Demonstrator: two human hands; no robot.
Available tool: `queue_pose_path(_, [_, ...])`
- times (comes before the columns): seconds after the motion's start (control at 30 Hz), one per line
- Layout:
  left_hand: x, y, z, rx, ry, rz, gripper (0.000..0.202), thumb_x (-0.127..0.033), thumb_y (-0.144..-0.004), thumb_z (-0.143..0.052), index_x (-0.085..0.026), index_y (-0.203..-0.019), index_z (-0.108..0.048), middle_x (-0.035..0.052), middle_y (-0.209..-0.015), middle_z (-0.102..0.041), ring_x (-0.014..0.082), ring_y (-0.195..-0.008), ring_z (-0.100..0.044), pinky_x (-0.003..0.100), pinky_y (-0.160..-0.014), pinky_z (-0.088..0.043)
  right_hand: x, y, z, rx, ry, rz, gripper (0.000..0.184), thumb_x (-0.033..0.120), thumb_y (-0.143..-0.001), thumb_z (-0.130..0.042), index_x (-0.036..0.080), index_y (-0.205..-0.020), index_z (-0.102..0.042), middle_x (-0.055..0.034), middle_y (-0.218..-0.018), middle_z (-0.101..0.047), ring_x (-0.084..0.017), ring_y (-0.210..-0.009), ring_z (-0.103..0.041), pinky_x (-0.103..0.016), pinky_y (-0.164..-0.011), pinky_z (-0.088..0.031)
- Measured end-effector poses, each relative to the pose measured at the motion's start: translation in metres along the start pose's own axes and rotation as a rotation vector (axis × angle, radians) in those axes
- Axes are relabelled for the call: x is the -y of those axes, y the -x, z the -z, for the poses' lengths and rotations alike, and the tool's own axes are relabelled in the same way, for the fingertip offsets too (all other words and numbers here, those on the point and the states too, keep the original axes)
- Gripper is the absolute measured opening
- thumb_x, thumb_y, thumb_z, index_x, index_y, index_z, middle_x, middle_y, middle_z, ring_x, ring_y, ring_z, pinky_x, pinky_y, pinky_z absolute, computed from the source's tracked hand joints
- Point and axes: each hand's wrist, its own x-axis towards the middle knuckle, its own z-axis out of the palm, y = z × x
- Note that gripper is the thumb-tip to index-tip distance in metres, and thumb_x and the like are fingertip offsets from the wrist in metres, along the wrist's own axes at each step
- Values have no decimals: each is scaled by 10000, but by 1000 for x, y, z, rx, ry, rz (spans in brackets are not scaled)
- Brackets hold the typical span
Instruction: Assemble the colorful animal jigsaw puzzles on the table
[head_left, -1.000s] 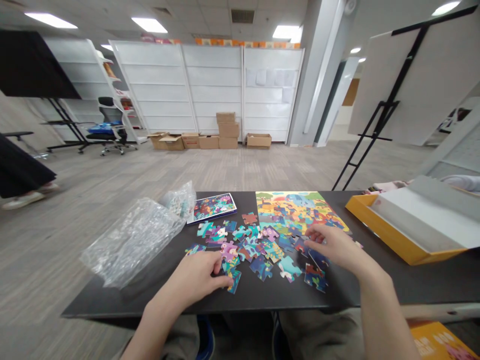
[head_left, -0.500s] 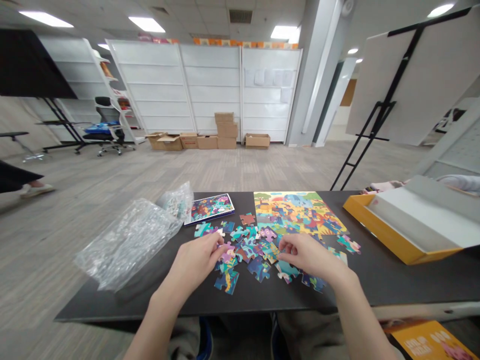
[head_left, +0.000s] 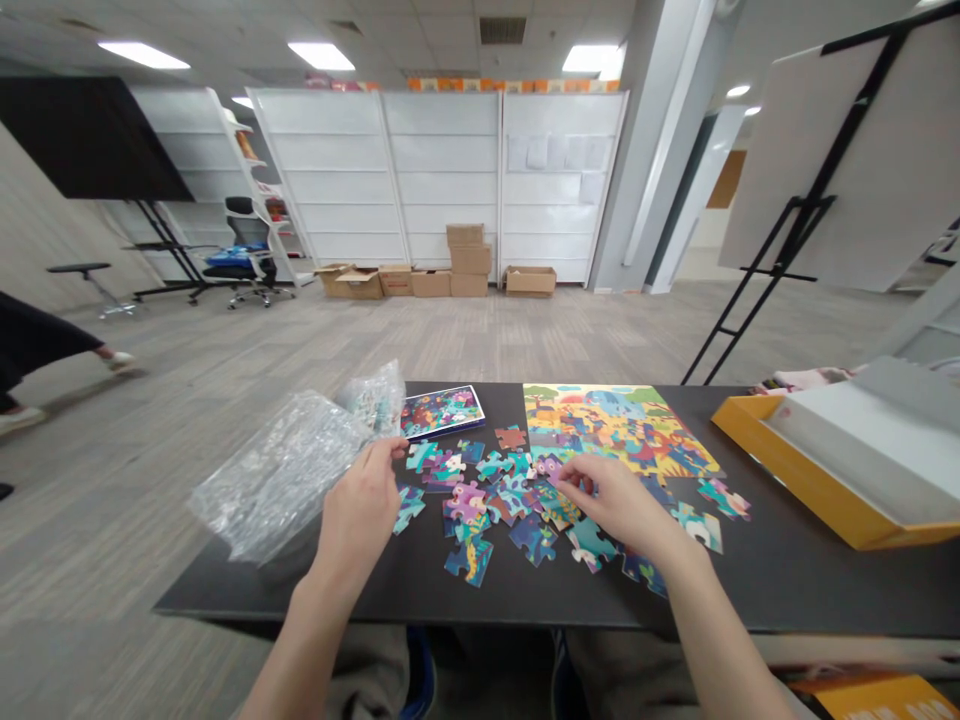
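My left hand point(head_left: 364, 500) is at the left side of a loose pile of puzzle pieces point(head_left: 517, 495), its fingers pinched together beside the clear plastic bag point(head_left: 289, 475); what lies between the fingertips is hidden. A teal puzzle piece point(head_left: 407, 508) sits just right of its wrist side. Over the right part of the pile, my right hand point(head_left: 619, 500) has curled fingers and thumb drawn close, with the tips at the edge of a purple puzzle piece point(head_left: 550, 468). Whether they grip it is unclear. A yellow picture puzzle point(head_left: 615, 430) lies flat beyond that hand.
A small picture card point(head_left: 444, 410) rests behind the pile. An open yellow box point(head_left: 817, 480) stands at the table's right. Below the front edge is an orange box point(head_left: 877, 697). Cardboard boxes point(head_left: 469, 262) line the far wall, and a person's leg point(head_left: 52, 335) shows at left.
My left hand has moved left off the pile, uncovering several pieces. My right hand's fingertips are slightly higher, by the purple piece. The view has turned a little left.
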Motion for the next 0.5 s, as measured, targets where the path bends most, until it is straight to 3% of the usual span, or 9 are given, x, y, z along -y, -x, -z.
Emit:
queue_pose_path(0.1, [4,-1,-2,-7,39,-9,378,-92,-914,-347,-213,-1185,-580,69,-1157,-714,212,-956,-707,319,-847,-525,-3,-1,-2,-4,13,-1,227,369,-958,-540,208,-901,-689,-49,-833,-690,-197,-750,-623,-304,-690,-455])
queue_pose_path(0.27, [-3,2,-7,4,12,-108,264,-276,-993,-403,-199,-1147,-603,90,-1138,-710,252,-1032,-683,362,-884,-527,-3,-3,-4,-7,22,3,230,368,-959,-540,207,-904,-695,-52,-824,-689,-200,-754,-625,-309,-703,-463])
queue_pose_path(0.37, [-16,0,-12,84,-9,-183,248,-314,-995,-442,-207,-1114,-631,82,-1141,-712,253,-1053,-666,371,-906,-521,-2,-3,-5,-9,14,8,214,348,-957,-545,204,-908,-696,-53,-834,-691,-201,-762,-622,-313,-710,-462])
queue_pose_path(0.5, [-33,-19,-26,275,-16,-270,244,-314,-960,-534,-220,-1156,-644,68,-1216,-705,261,-1160,-621,381,-965,-507,-4,-3,-5,-20,7,23,220,343,-966,-534,207,-901,-694,-52,-848,-697,-198,-762,-620,-311,-701,-455])
